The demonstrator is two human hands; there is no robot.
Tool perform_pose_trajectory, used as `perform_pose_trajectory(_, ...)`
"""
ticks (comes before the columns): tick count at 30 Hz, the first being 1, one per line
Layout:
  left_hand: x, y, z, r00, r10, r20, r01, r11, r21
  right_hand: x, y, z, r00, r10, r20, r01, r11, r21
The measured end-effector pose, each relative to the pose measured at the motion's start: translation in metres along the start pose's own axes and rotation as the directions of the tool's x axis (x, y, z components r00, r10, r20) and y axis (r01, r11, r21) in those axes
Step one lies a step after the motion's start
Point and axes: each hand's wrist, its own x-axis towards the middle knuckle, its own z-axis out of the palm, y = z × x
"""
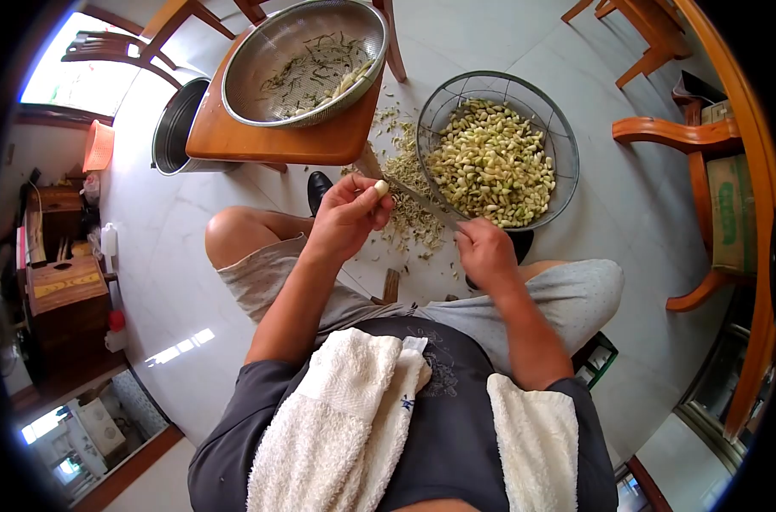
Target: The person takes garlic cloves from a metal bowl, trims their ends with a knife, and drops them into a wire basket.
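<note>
My left hand (350,213) pinches a small, pale, rounded vegetable piece (381,187) between thumb and fingers; I cannot make out its exact kind. My right hand (488,253) is closed around the handle of a knife (431,207), whose long blade points up and left towards the pale piece. Whether the blade touches the piece is unclear. Just beyond my right hand sits a round wire-framed basket (567,141) holding a heap of similar whitish-green pieces (495,158). Peelings (409,226) lie scattered on the floor below the knife.
A metal colander (243,81) with pale pieces and dark thin strips rests on a wooden chair (307,147). A metal bucket (173,128) stands to its left. Wooden furniture (678,132) is at the right. A white towel (345,401) hangs over my chest.
</note>
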Motion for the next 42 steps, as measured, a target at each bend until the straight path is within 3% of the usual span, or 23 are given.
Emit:
perform_pose_trajectory(1,-0.002,0.002,-0.003,0.999,-0.021,0.049,0.023,0.999,-0.040,0.000,0.007,0.001,0.992,0.090,0.088,-0.087,0.996,-0.031)
perform_pose_trajectory(3,-0.003,0.006,-0.008,0.988,-0.044,0.147,0.062,0.991,-0.122,-0.002,0.009,0.002,0.990,0.130,0.060,-0.130,0.991,0.012)
perform_pose_trajectory(9,0.000,0.001,-0.009,0.986,-0.125,0.109,0.150,0.954,-0.261,0.000,0.002,0.003,0.994,0.108,0.033,-0.111,0.987,0.119)
perform_pose_trajectory(12,0.008,-0.006,-0.009,0.998,-0.030,-0.061,0.018,0.982,-0.188,0.001,-0.005,0.000,0.994,0.110,-0.004,-0.107,0.975,0.193)
perform_pose_trajectory(23,0.014,-0.003,-0.006,0.969,0.156,-0.194,-0.162,0.987,-0.013,-0.003,-0.026,-0.017,0.991,0.082,-0.103,-0.044,0.944,0.326)
perform_pose_trajectory(29,0.015,-0.013,-0.001,0.953,0.171,-0.248,-0.173,0.985,0.014,-0.004,-0.024,-0.008,0.977,-0.080,-0.197,0.124,0.967,0.224)
perform_pose_trajectory(35,0.017,-0.017,0.003,0.945,0.132,-0.298,-0.150,0.988,-0.038,-0.004,-0.028,-0.005,0.986,-0.055,-0.156,0.088,0.973,0.213)
perform_pose_trajectory(42,0.015,-0.020,0.002,0.946,0.101,-0.309,-0.123,0.991,-0.053,-0.005,-0.030,-0.003,0.979,-0.104,-0.174,0.114,0.992,0.048)
